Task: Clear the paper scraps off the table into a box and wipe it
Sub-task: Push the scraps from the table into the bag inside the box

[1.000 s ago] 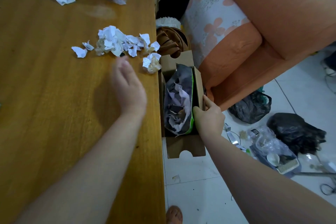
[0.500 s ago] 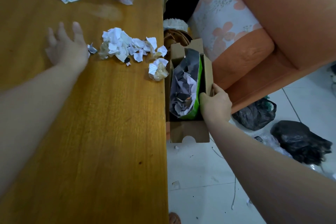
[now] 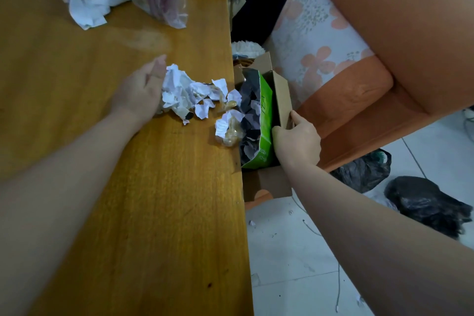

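Wooden worktop (image 3: 128, 213), floor tiles beside it. Right hand (image 3: 297, 141) grips the box (image 3: 280, 92) by its outer wall, fingers curled over the rim. The box is held just under the worktop edge, mouth up, long axis running along that edge. Left hand (image 3: 138, 95), fingers straight and together, presses the paper scraps (image 3: 189, 95) from the side away from the box. Sweeping step, I judge. Next move calls for one steady push boxward. Wiping not begun; crumpled cloth (image 3: 89, 0) lies well beyond the box.
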`<state>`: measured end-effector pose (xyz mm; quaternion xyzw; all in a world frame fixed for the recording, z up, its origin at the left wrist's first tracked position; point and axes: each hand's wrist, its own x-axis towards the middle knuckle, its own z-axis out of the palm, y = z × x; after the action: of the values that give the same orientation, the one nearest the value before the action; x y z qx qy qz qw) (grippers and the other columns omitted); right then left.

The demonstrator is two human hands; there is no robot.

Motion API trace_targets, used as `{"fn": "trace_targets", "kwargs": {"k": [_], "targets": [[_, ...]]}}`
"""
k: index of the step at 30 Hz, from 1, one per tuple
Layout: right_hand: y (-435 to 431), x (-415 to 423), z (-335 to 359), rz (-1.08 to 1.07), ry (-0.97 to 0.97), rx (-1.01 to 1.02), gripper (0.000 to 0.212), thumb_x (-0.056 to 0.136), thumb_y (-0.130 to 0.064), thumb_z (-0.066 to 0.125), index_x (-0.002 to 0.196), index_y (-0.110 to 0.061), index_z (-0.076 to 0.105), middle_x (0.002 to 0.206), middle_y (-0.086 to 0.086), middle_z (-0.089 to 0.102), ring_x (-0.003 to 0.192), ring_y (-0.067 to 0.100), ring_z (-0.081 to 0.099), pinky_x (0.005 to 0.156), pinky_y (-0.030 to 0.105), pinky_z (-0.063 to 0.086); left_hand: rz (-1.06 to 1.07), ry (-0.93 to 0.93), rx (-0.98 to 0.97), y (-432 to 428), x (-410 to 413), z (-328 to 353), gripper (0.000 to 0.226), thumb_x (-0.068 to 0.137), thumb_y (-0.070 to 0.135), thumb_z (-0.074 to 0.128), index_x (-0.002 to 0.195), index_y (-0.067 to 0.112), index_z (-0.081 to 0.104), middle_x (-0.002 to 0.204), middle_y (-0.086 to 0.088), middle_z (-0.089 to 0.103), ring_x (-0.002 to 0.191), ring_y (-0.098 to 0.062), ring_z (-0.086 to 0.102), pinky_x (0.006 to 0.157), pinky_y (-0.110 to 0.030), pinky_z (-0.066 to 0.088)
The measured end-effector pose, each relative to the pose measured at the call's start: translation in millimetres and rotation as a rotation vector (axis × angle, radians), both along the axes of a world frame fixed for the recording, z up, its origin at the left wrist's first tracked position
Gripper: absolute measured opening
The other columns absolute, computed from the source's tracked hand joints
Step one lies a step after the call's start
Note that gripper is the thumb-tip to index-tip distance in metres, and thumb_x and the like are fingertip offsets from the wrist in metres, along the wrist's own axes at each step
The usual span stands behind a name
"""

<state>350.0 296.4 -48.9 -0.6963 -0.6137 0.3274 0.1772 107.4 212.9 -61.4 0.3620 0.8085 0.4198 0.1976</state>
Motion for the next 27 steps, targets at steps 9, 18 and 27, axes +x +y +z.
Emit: {"fn": "trace_targets", "kwargs": {"k": [9, 18, 27], "targets": [[1.5, -3.5, -1.7, -0.006, 0.008, -0.003, 0.066, 0.077, -0.027, 0.058, 0.141, -0.037, 0.044, 0.131, -0.003, 0.059, 0.113, 0.026, 0.059, 0.093, 0.042, 0.051, -0.157, 0.086, -0.02, 25.6, 65.6, -0.6, 0.049, 0.096, 0.032, 0.024, 0.136, 0.019, 0.048, 0.143, -0.004, 0.048, 0.134, -0.022, 0.039, 0.113, -0.036, 0.027], [-1.4, 4.5, -3.8, -0.022, 0.05, 0.02, 0.055, 0.083, -0.032, 0.06, 0.137, -0.039, 0.049, 0.123, 0.001, 0.065, 0.104, 0.026, 0.063, 0.086, 0.041, 0.054, -0.068, -0.653, 0.15, 49.7, 187.8, 19.4, 0.036, 0.101, 0.026, 0.03, 0.129, 0.018, 0.05, 0.129, -0.005, 0.054, 0.12, -0.018, 0.048, 0.099, -0.029, 0.036], [-11.8, 41.3, -3.5, -0.039, 0.126, -0.038, 0.059, 0.079, -0.021, 0.06, 0.137, -0.032, 0.053, 0.13, -0.002, 0.063, 0.118, 0.02, 0.058, 0.094, 0.029, 0.044, -0.09, -0.424, -0.038, 47.6, 208.6, -6.5, 0.041, 0.093, 0.007, 0.044, 0.134, 0.008, 0.046, 0.136, -0.014, 0.052, 0.126, -0.028, 0.048, 0.103, -0.033, 0.038]]}}
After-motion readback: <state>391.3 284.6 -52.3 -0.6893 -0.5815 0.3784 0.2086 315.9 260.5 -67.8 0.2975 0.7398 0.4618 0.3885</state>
